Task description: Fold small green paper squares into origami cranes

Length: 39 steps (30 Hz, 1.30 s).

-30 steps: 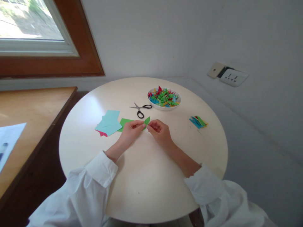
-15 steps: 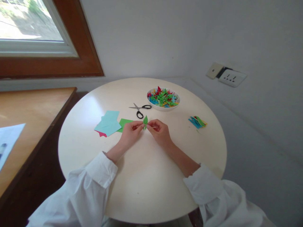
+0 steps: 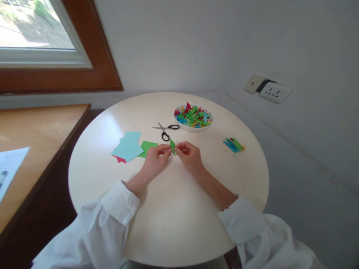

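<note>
Round white table [image 3: 168, 224] in a room corner, window [image 3: 33, 30] at upper left. L hand [image 3: 153, 161] & R hand [image 3: 190, 157] meet mid-table, near the scissors [image 3: 166, 130]. Each pinches the small green paper [image 3: 172, 145] btw thumb & forefinger, other fingers loosely curled. Paper sits just above the table. Prob. mid-fold, creasing: calls for fine, even fingertip pressure. Bowl [image 3: 193, 128] of folded bits behind, sheets [image 3: 127, 145] to the left.

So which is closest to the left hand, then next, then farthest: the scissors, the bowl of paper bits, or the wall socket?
1. Scissors, just beyond the left hand holding the green paper piece.
2. Bowl of paper bits, farther back and right.
3. Wall socket, off the table, far right.
</note>
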{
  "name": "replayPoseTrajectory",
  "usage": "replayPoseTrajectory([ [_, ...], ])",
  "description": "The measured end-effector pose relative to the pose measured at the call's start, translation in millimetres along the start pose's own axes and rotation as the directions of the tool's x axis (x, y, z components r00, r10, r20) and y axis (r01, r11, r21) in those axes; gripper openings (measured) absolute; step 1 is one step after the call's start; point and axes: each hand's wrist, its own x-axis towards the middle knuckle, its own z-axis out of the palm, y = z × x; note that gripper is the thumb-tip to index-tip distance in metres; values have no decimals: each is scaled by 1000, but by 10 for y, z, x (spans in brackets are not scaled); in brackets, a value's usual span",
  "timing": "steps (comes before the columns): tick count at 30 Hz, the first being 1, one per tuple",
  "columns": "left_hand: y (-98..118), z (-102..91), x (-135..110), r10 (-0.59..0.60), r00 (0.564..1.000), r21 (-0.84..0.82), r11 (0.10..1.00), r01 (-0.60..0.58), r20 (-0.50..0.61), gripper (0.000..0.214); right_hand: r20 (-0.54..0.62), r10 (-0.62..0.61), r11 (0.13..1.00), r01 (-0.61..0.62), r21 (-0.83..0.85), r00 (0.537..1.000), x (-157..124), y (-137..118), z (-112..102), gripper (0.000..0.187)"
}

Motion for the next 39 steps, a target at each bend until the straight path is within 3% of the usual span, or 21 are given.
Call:
replayPoseTrajectory([
  [15, 24, 21, 11, -42, 996, 2, 999, 43, -85, 16, -46, -182, 976, 174, -132, 982, -33, -30, 5, 5],
  [24, 12, 24, 11, -107, 993, -100, 990, 100, -58, 18, 13, -397, 880, 384, -278, 918, -28, -39, -21, 9],
  [32, -37, 27, 20, -122, 989, -152, 982, 109, -80, 16, 38, -430, 858, 422, -294, 902, -37, -63, -18, 9],
  [39, -53, 31, 13, -97, 994, -168, 982, 87, -55, 16, 14, -388, 882, 376, -284, 922, -33, -32, -25, 7],
])
